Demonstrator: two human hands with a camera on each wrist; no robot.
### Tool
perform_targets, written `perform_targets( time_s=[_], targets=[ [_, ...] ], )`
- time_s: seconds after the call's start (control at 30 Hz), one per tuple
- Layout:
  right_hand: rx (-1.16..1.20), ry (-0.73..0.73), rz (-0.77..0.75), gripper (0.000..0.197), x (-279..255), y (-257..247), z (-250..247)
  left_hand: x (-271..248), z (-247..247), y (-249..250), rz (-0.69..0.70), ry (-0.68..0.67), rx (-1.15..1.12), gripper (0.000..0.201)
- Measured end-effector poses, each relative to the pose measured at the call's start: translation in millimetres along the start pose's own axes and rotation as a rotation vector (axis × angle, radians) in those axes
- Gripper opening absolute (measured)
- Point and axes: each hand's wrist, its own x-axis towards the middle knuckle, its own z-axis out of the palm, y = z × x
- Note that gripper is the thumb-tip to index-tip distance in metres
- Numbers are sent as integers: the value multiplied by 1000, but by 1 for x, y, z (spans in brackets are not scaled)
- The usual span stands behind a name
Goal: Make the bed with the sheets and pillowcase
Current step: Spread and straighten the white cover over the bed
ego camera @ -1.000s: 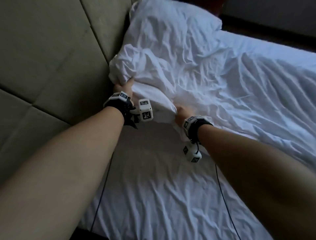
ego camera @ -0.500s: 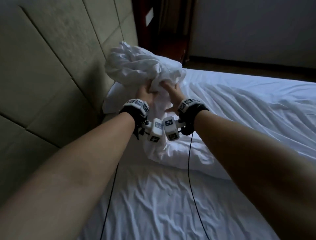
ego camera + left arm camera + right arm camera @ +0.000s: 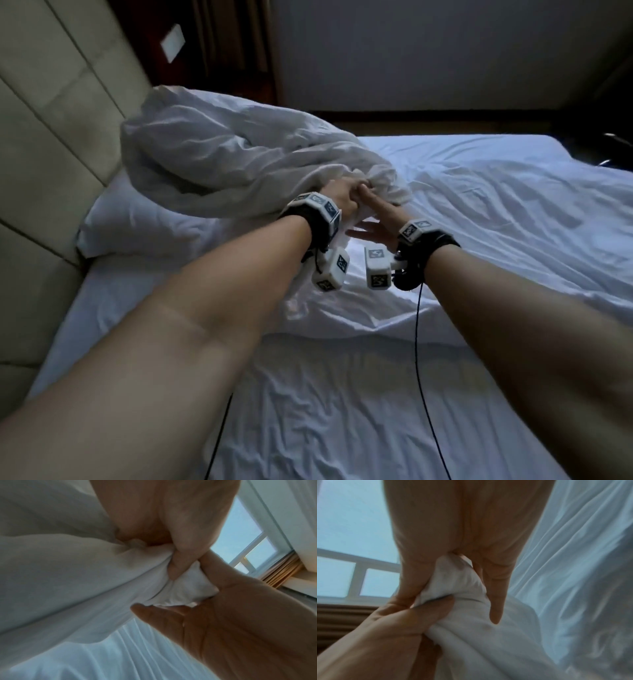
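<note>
A big crumpled white cloth (image 3: 219, 164) lies over a white pillow (image 3: 137, 222) by the headboard, and one bunched end reaches my hands. My left hand (image 3: 344, 197) grips that end in a fist; the left wrist view shows its fingers (image 3: 178, 555) curled into the cloth (image 3: 85, 574). My right hand (image 3: 371, 214) sits just beside it and pinches the same bunch (image 3: 458, 582) between thumb and fingers, palm facing the left hand. The cloth's far end is hidden in its own folds.
A padded beige headboard (image 3: 51, 137) runs along the left. The wrinkled white sheet on the mattress (image 3: 496, 212) spreads right and toward me. Black cables (image 3: 418, 342) hang from my wrists. Dark floor (image 3: 445, 121) and a wall lie beyond; a window (image 3: 243, 545) shows in the wrist views.
Both hands picked the cloth up off the pillow, raised it as a bundle, then brought it down and to the right, close together. It now trails across the pillow.
</note>
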Motion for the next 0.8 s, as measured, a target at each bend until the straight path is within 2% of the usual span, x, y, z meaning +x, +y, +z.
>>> perform_targets(
  time_s=[0.13, 0.2, 0.23, 0.3, 0.37, 0.53, 0.63, 0.73, 0.8],
  targets=[
    [-122, 188, 188, 45, -6, 43, -67, 13, 72, -6, 2, -271, 170, 33],
    [-229, 295, 264, 40, -5, 61, -86, 12, 92, -21, -40, -329, 156, 30],
    [-280, 359, 270, 46, -1, 70, -96, 11, 98, -28, -57, -330, 142, 29],
    [-360, 446, 217, 72, 7, 84, -113, 7, 102, -39, -72, -316, 159, 26],
    [-502, 443, 207, 85, 18, 91, -121, 4, 100, -51, -100, -292, 226, 29],
    [-678, 373, 237, 82, 43, 97, -112, 0, 78, -81, -200, -228, 317, 28],
    [-742, 324, 234, 83, 55, 97, -101, 3, 63, -98, -298, -145, 339, 29],
    [-830, 322, 248, 103, 85, 113, -112, 16, 53, -111, -361, -65, 342, 44],
    [-885, 353, 270, 110, 108, 126, -126, 26, 52, -120, -356, -33, 349, 60]
  ],
)
